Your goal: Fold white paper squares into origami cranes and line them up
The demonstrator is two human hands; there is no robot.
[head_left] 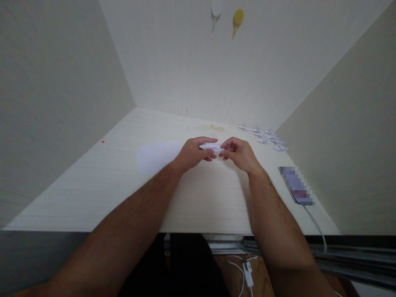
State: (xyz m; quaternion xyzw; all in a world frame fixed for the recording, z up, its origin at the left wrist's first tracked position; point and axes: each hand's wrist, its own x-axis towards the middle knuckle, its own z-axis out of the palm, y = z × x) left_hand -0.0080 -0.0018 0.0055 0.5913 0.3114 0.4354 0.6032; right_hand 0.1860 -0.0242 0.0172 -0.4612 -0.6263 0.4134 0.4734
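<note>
A small folded piece of white paper (210,146) is held between both hands, just above the tabletop. My left hand (194,152) grips its left part, thumb in front and fingers behind. The fingertips of my right hand (238,152) pinch its right end. To the left, partly behind my left wrist, white paper sheets (154,156) lie flat on the table. Several small folded paper figures (266,136), pointed like cranes, sit together at the back right.
The white table (108,185) is walled on three sides. A phone (295,185) with a cable (317,227) lies at the right edge. Brownish marks (216,128) are at the back, an orange speck (103,142) at left. Two hooks, white (215,9) and yellow (238,17), are on the back wall.
</note>
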